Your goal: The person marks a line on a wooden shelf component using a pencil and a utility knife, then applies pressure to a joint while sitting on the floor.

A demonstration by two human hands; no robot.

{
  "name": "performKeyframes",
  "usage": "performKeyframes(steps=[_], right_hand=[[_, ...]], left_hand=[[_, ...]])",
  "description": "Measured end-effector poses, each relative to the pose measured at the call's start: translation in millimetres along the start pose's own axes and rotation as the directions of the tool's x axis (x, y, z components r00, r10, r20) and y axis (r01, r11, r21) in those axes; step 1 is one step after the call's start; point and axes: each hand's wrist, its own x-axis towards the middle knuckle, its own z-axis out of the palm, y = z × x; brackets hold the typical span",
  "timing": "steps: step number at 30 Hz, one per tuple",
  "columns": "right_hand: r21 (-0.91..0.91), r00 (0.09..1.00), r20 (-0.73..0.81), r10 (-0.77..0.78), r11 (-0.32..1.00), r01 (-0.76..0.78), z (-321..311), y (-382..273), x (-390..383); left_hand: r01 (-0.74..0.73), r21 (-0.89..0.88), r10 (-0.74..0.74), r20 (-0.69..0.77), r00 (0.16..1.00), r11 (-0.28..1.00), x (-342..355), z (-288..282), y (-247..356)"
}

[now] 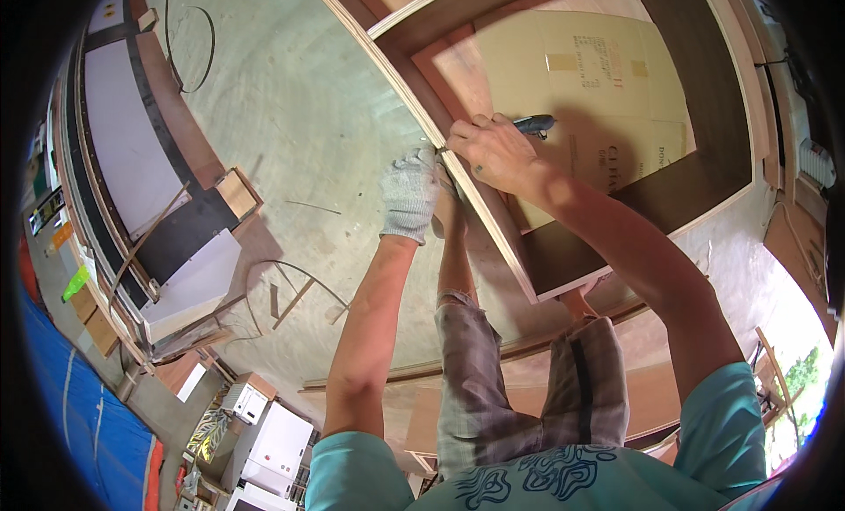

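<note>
A large wooden frame [493, 213] with pale plywood edges and dark brown inner faces slants across the upper right. My left hand [409, 192], in a grey knit glove, is closed against the frame's left edge; what its fingers hold is hidden. Just across that edge, my bare right hand [497, 157] is closed with its fingertips at the same spot. From behind its knuckles sticks out the dark blue handle of a hand tool [535, 124]; the working end is out of sight. A small dark piece shows between the two hands, too small to name.
Flat brown cardboard [572, 80] shows through the frame's opening. Panels with black strips [132, 132] stand at left on the concrete floor [290, 115]. Thin wood scraps and a bent strip [299, 269] lie near them. White boxes [277, 441] and a blue tarp [75, 414] are lower left.
</note>
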Motion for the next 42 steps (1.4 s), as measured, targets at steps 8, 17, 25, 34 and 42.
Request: performKeyframes(steps=[8,17,25,34,42], right_hand=[[0.01,1.0,0.002,-0.014,1.0,0.014,17,-15,-58],[0.019,0.98,0.12,-0.16,0.987,0.159,6,-16,-113],[-0.232,0.988,-0.028,-0.151,0.963,0.141,-57,22,125],[-0.217,0.996,-0.005,-0.084,0.973,0.081,-42,40,156],[-0.23,0.996,0.066,-0.057,0.971,0.071,-42,39,154]], left_hand=[[-0.097,0.081,0.114,-0.234,0.965,0.992,-50,21,34],[-0.015,-0.039,0.018,0.089,0.996,0.999,-101,10,79],[0.042,0.227,0.006,-0.21,0.978,0.973,92,-52,-80],[0.014,0.109,0.005,-0.166,0.986,0.994,122,-41,-96],[-0.085,0.129,0.104,-0.149,0.983,0.988,120,-43,-96]])
